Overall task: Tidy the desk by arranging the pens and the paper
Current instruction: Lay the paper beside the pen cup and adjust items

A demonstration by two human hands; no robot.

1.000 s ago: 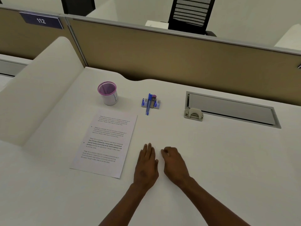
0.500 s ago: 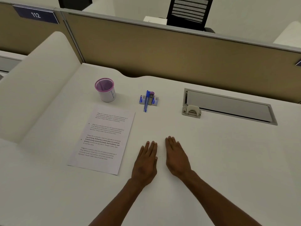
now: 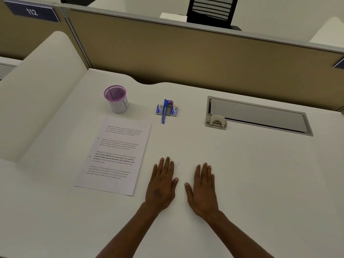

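Both hands lie flat, fingers straight, on the white desk (image 3: 251, 174): left hand (image 3: 162, 185) beside the printed sheet (image 3: 115, 155), right hand (image 3: 203, 189) apart; blue pen (image 3: 163, 111) at twelve o'clock.

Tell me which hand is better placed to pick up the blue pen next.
Probably the left hand. It lies flat almost straight below the blue pen, while the right hand lies farther to the side. Both are open and free.
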